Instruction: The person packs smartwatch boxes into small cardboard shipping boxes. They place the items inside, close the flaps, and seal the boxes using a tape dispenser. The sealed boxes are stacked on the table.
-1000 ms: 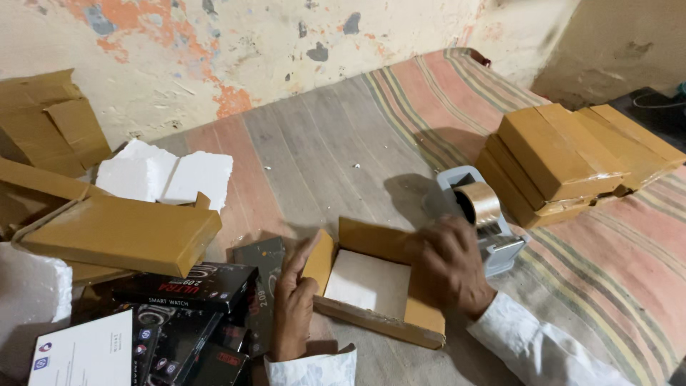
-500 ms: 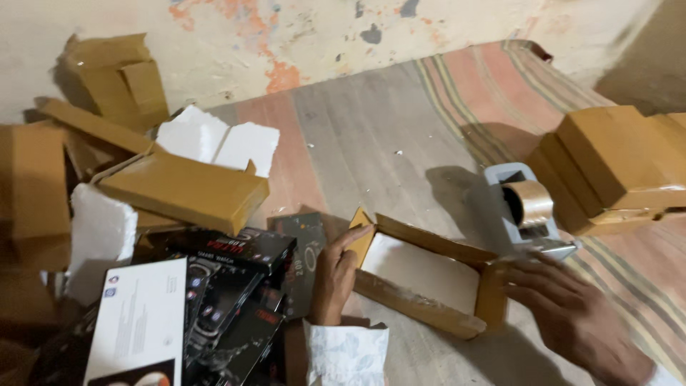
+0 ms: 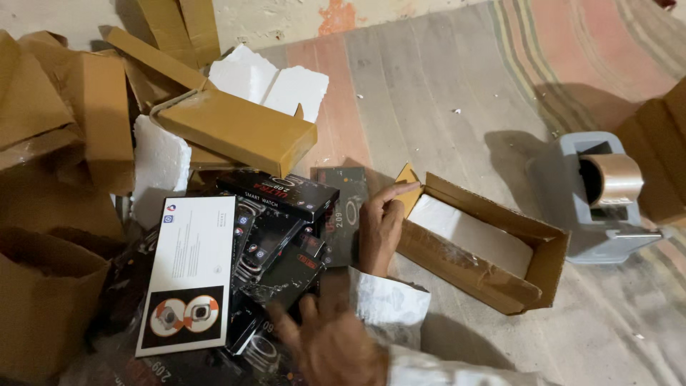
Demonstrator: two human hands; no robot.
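Note:
An open brown cardboard box [image 3: 493, 275] lies on the striped mat with a white foam liner [image 3: 475, 232] inside. My left hand [image 3: 381, 227] holds the box's left end, its index finger laid along the small end flap. My right hand [image 3: 330, 344] is blurred at the bottom of the view. It is crossed under my left arm, and its spread fingers hover empty over a heap of black product boxes [image 3: 282, 236]. A white product box [image 3: 187, 275] lies on that heap to the left.
A grey tape dispenser with a brown tape roll [image 3: 604, 193] stands right of the box. A closed brown carton [image 3: 236, 132], white foam pieces [image 3: 268, 82] and several torn cartons [image 3: 64, 129] pile up at the left. More brown cartons [image 3: 661, 154] sit at the right edge.
My right hand has left the box's right end and swung down and left to the black boxes. The view has shifted left. My left hand stays on the box's left end.

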